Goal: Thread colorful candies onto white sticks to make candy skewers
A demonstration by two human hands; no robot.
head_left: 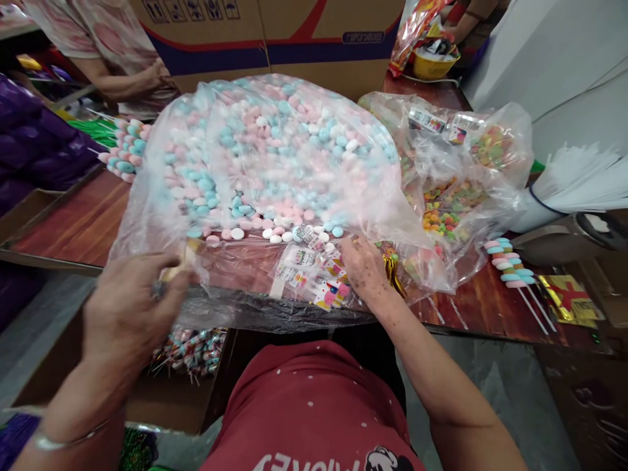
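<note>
My left hand (137, 307) is blurred over the table's front edge at left. Its thumb and forefinger come together around a small pale yellowish piece that I cannot make out. My right hand (366, 268) reaches down with curled fingers beside a pile of printed clear bags (326, 294). Its fingertips are hidden among the bags and loose candies, so what they pinch is unclear. Just behind lies a big clear plastic bag full of pink, blue and white candies (275, 150), some spilling out at its mouth (275, 233). Gold twist ties (392, 268) lie right of my right hand.
Skewered candies (509, 263) lie at right near a metal mug (569, 239) and a tub of white sticks (579, 183). More skewers (125, 149) are stacked at left. Below the edge, an open carton (132, 396) holds wrapped candies. A large carton (275, 46) and a person's arm (122, 82) are behind.
</note>
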